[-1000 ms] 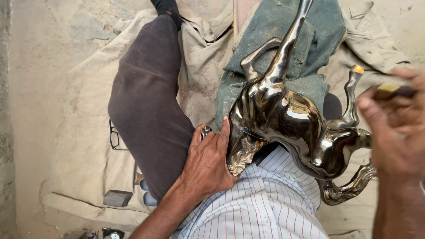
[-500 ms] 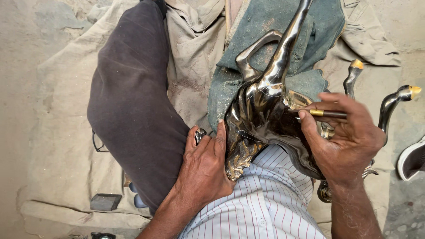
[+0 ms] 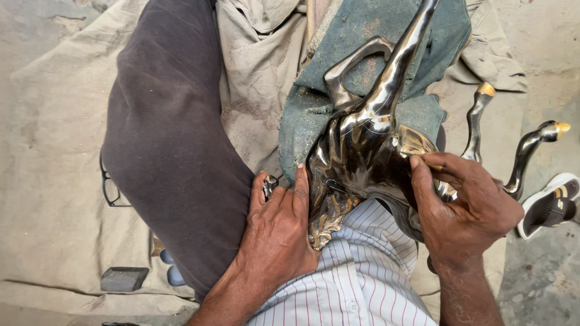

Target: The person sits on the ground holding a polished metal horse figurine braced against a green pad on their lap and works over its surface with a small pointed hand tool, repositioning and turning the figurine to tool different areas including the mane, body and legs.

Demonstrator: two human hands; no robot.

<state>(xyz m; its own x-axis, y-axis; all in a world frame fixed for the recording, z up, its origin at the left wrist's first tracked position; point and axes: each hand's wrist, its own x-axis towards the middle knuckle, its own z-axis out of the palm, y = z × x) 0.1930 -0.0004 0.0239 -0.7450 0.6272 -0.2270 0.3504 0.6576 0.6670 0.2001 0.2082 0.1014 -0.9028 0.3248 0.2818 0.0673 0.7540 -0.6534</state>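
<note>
Both my hands on the dark polished metal horse figure lying across my lap.

My left hand lies flat, fingers pressed together, against the figure's lower flank beside my dark trouser leg. My right hand is curled on its back, fingers pinching a small tool I cannot make out. The figure rests on a green cloth over a beige sheet; its brass-tipped legs stick out to the right, near a sandal on the floor.

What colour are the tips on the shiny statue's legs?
Gold, on the dark metal statue, seen in the head view.
</note>
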